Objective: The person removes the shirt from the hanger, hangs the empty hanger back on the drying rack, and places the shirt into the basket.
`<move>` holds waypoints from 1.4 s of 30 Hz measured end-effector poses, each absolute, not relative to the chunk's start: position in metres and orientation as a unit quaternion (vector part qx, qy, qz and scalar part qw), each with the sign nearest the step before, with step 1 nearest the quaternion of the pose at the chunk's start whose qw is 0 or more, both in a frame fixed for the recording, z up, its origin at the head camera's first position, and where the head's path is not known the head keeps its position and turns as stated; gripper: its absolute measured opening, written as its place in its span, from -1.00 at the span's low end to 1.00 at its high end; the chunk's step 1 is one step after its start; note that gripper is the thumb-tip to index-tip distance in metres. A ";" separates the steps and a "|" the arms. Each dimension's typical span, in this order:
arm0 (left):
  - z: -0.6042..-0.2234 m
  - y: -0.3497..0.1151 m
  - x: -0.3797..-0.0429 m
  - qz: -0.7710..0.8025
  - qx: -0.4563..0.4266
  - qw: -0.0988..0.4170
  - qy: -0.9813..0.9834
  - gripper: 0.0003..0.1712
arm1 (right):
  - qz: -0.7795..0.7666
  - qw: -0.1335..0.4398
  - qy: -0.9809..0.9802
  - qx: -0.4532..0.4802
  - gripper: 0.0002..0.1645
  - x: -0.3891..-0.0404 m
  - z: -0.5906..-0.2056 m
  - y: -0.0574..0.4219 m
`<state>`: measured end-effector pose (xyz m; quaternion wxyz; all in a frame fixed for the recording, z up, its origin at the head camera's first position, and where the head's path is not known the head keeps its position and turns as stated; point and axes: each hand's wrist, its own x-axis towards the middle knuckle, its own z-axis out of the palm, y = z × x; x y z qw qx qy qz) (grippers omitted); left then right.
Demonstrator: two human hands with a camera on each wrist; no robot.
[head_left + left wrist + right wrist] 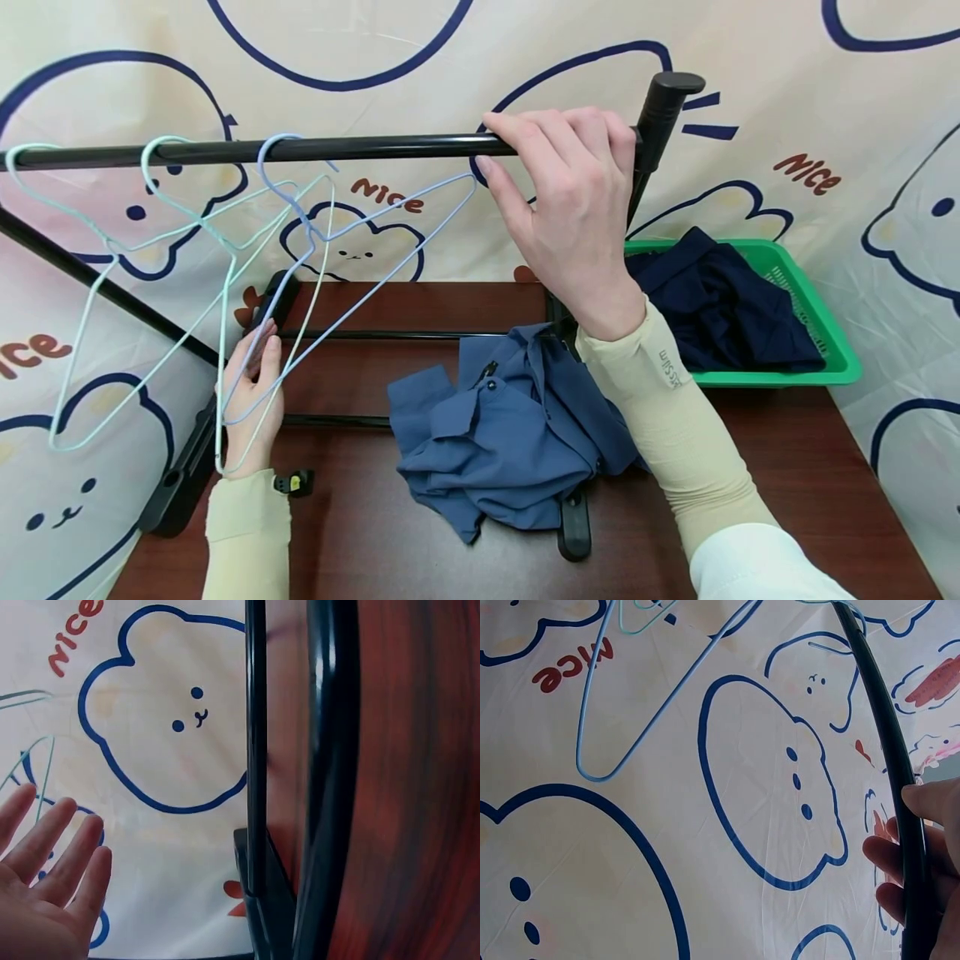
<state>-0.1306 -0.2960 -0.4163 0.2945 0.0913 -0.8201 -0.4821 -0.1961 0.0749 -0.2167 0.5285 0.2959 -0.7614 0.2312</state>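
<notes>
My right hand (570, 187) grips the black rail (397, 147) of a clothes rack near its right end. In the right wrist view, the thumb and fingers (885, 859) wrap the rail from opposite sides. Lower left, my left hand (251, 408) is raised behind the hangers' lower corners, its fingers (56, 866) extended and spread in the left wrist view. A light blue hanger (310, 236) and two mint green hangers (231, 247) hang by their hooks from the rail. Below lies a crumpled blue shirt (510, 442) with a collar and buttons.
A green basket (780, 379) holding dark navy clothing (720, 308) stands at the right rear. The rack's black foot (180, 475) and lower bars cross the brown table (352, 517). Behind hangs a cartoon-printed curtain (420, 100).
</notes>
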 end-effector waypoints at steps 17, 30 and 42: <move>-0.424 -0.268 -0.148 -0.439 0.065 0.275 -0.853 -0.55 | 0.223 0.532 -0.763 0.292 -0.60 -0.196 -0.217 0.075; -0.438 -0.247 -0.152 -0.460 0.004 0.204 -0.864 -0.48 | 0.221 0.532 -0.764 0.292 -0.58 -0.197 -0.216 0.075; -0.436 -0.208 -0.148 -0.457 -0.088 0.168 -0.869 -0.44 | 0.221 0.532 -0.763 0.293 -0.57 -0.197 -0.217 0.074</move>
